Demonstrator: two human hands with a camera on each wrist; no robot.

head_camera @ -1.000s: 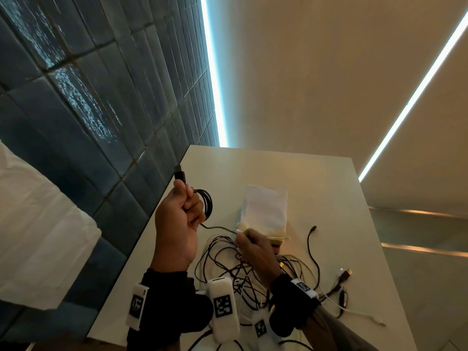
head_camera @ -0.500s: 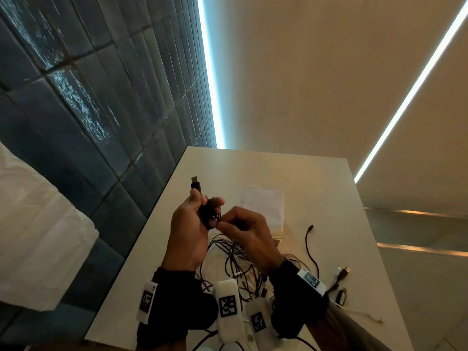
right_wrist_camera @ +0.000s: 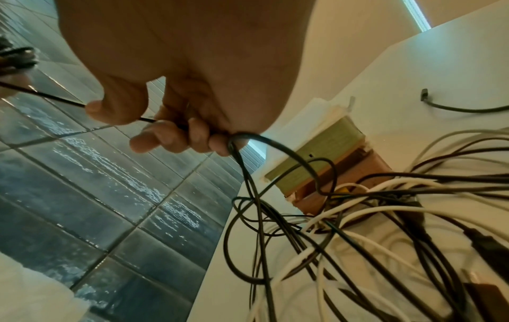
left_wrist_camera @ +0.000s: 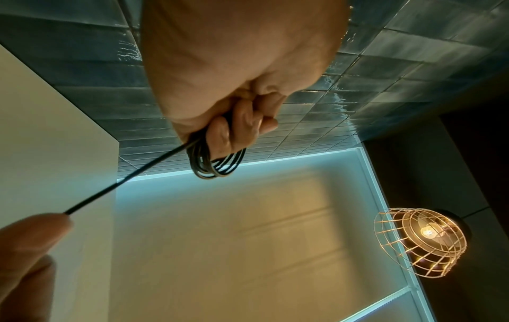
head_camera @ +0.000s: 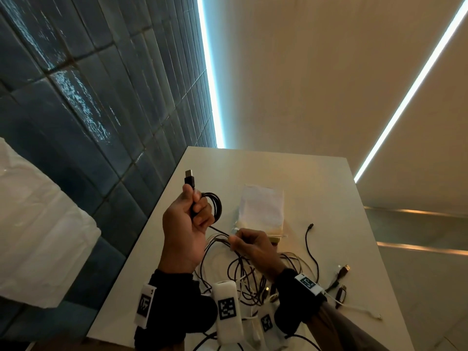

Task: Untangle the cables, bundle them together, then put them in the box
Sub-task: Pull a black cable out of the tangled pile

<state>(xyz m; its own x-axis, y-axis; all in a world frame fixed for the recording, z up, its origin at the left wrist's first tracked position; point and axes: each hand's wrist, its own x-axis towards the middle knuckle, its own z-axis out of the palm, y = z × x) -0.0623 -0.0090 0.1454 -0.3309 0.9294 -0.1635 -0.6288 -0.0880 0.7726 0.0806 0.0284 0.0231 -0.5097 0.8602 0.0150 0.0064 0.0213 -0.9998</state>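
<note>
- White table (head_camera: 316, 178) against dark blue tiled wall (head_camera: 88, 102); lit strip along wall/ceiling joint, wire-cage lamp (left_wrist_camera: 418, 241) in left wrist view.
- Box (head_camera: 260, 211) on table mid, white paper/plastic on top, green and brown sides in right wrist view (right_wrist_camera: 325, 156); it sits just beyond the tangle, touching it at near edge.
- Tangle of black and white cables (head_camera: 250, 277) lies on table under/near the R wrist; in right wrist view (right_wrist_camera: 371, 209) strands cross over each other, not sorted.
- Left hand (head_camera: 184, 231) raised above table, fingers clenched round a coil of black cable (head_camera: 215, 206); several loops stick out past fingers (left_wrist_camera: 217, 165), USB plug (head_camera: 189, 177) pokes up above thumb.
- Right hand (head_camera: 253, 247) lower, near box; thumb and fingers pinch the same black cable, taut straight run between both hands (left_wrist_camera: 132, 176); past the fingers it drops into the tangle (right_wrist_camera: 248, 165).
- Loose black cable end (head_camera: 309, 239) on table right of box, apart from tangle.
- Separate plugs (head_camera: 343, 272) at table right, near edge; white lead (head_camera: 359, 310) trails beside them.
</note>
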